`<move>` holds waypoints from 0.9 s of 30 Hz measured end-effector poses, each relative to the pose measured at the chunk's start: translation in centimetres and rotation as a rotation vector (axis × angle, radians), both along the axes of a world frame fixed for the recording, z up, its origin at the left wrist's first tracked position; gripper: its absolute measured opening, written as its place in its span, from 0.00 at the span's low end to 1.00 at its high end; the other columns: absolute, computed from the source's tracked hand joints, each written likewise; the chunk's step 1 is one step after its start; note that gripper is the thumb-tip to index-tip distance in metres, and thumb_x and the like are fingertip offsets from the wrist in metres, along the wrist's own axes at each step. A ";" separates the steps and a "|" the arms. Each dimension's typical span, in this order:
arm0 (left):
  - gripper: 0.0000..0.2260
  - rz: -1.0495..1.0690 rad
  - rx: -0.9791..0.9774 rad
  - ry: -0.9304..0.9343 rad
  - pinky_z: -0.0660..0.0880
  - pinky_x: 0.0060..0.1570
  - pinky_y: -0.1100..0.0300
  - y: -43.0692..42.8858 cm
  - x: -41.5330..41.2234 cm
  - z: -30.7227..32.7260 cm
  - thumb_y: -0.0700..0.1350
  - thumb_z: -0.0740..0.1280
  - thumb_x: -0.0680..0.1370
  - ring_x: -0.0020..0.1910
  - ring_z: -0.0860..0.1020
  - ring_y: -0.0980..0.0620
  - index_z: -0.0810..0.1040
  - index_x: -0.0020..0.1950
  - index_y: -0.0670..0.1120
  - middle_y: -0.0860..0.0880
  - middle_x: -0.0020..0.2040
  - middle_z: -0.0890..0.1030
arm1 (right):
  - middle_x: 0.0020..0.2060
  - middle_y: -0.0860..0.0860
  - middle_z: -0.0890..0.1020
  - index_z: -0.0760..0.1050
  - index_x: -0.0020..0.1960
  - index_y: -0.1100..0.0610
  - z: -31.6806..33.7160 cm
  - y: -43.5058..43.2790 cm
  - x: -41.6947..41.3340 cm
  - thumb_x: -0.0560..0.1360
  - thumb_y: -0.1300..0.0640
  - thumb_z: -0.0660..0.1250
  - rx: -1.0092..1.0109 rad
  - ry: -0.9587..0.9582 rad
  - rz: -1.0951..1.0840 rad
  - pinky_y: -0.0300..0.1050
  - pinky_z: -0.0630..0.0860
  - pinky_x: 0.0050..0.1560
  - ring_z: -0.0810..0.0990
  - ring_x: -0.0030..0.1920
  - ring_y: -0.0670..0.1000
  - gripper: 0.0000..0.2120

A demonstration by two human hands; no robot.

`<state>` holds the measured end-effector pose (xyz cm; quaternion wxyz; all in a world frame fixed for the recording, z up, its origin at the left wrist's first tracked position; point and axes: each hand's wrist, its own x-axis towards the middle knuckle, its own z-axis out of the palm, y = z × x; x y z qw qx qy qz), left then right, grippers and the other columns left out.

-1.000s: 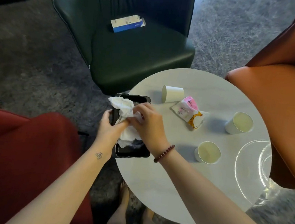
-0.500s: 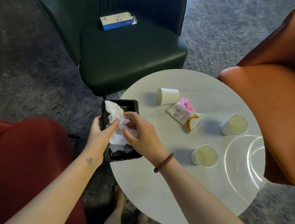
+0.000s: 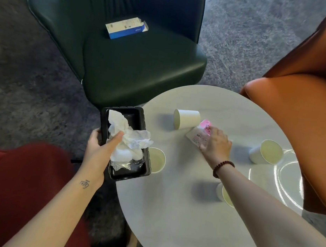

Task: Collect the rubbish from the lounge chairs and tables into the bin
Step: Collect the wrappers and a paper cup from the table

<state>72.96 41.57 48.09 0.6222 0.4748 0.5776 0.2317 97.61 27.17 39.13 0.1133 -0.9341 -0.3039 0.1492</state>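
My left hand [image 3: 98,150] grips the left edge of a black plastic tray [image 3: 132,114], and its thumb presses crumpled white tissue [image 3: 130,142] down into the tray. The tray hangs over the left rim of the round white table [image 3: 178,216]. My right hand [image 3: 216,144] reaches across the table, fingers curled over a pink and white snack wrapper [image 3: 197,136]. One paper cup [image 3: 187,118] lies on its side next to the wrapper. Upright cups stand beside the tray [image 3: 157,160], at the right [image 3: 267,152] and partly under my right forearm [image 3: 223,195]. No bin is in view.
A blue and white carton [image 3: 126,27] lies on the seat of the dark green chair [image 3: 143,70] behind the table. An orange chair [image 3: 299,128] crowds the table's right side, and a red chair [image 3: 8,187] is at my left. Grey carpet surrounds them.
My right hand left the tissue in the tray and moved right across the table onto the pink wrapper. My left hand still holds the tray.
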 end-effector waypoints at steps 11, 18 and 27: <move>0.13 -0.037 -0.018 0.010 0.72 0.36 0.66 1.1 1.9 -0.8 0.50 0.71 0.71 0.46 0.79 0.58 0.71 0.51 0.58 0.56 0.49 0.79 | 0.57 0.58 0.72 0.62 0.66 0.54 -1.8 0.7 0.7 0.67 0.49 0.69 -0.102 -0.014 -0.075 0.51 0.63 0.56 0.71 0.57 0.60 0.31; 0.13 -0.074 -0.025 0.016 0.73 0.36 0.66 0.6 2.7 -0.7 0.50 0.71 0.71 0.47 0.79 0.57 0.72 0.51 0.57 0.55 0.50 0.79 | 0.56 0.59 0.75 0.59 0.64 0.55 -1.1 -1.9 -0.2 0.66 0.45 0.71 -0.046 0.089 -0.325 0.52 0.62 0.56 0.71 0.59 0.60 0.34; 0.24 -0.099 -0.045 0.031 0.76 0.43 0.59 -0.3 3.1 -0.3 0.49 0.71 0.71 0.54 0.77 0.48 0.68 0.65 0.49 0.48 0.59 0.76 | 0.54 0.57 0.78 0.62 0.59 0.59 3.8 -2.0 -1.2 0.71 0.49 0.69 0.264 0.096 -0.424 0.55 0.63 0.57 0.75 0.56 0.60 0.25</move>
